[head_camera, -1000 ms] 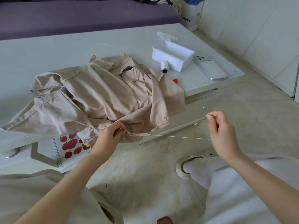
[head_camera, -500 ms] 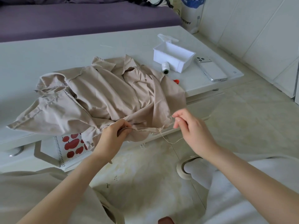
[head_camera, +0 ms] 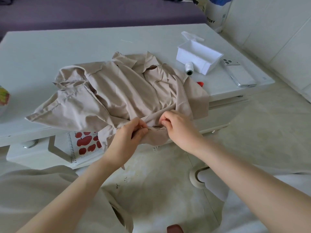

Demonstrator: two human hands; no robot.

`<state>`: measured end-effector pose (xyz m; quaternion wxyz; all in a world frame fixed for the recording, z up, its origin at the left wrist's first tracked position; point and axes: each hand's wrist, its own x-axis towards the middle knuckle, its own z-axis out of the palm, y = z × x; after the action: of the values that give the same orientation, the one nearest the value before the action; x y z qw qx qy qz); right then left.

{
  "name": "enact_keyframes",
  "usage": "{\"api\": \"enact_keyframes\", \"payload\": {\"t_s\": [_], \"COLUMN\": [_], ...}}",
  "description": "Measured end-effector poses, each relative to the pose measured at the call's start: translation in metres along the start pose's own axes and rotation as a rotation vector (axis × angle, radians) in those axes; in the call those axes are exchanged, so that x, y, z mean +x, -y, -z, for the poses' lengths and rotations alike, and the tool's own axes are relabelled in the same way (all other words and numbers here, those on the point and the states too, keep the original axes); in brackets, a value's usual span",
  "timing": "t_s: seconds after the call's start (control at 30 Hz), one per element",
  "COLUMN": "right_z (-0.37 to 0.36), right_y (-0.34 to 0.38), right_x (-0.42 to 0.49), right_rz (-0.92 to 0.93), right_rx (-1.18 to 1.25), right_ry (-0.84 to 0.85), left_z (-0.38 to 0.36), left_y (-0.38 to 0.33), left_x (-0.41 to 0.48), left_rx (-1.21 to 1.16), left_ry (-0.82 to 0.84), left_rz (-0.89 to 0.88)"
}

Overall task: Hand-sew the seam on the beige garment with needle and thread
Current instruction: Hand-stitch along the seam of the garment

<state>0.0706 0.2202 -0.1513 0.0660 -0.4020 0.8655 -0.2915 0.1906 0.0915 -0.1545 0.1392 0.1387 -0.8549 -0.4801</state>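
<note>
The beige garment lies crumpled on the white table, its near edge hanging over the front. My left hand pinches the hanging seam edge between thumb and fingers. My right hand is right beside it at the same seam, fingers curled and pinching at the fabric, where a thin needle seems to lie between the two hands. The thread is too fine to make out.
A white open box and a thread spool sit at the table's back right, with a phone beyond. A small red item peeks out by the garment. An apple-print notebook lies on the shelf below. My knees and a slipper are underneath.
My right hand, which had pulled the thread out taut to the right, has come back left to the seam beside my left hand. My left hand kept its hold.
</note>
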Motion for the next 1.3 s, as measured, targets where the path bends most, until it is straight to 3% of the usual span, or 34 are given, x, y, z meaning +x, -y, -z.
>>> {"api": "enact_keyframes", "payload": {"t_s": [0.43, 0.97, 1.3], "right_z": [0.006, 0.013, 0.014], "right_y": [0.011, 0.018, 0.021], "right_x": [-0.009, -0.013, -0.016], "right_rz": [-0.049, -0.156, -0.243], "right_rx": [0.229, 0.388, 0.641], "right_ry": [0.088, 0.216, 0.338], "left_z": [0.005, 0.011, 0.014], "left_y": [-0.008, -0.020, -0.029], "left_x": [0.005, 0.003, 0.000], "left_rx": [-0.255, -0.345, -0.403], "left_ry": [0.070, 0.096, 0.128], "left_rz": [0.169, 0.253, 0.308]}}
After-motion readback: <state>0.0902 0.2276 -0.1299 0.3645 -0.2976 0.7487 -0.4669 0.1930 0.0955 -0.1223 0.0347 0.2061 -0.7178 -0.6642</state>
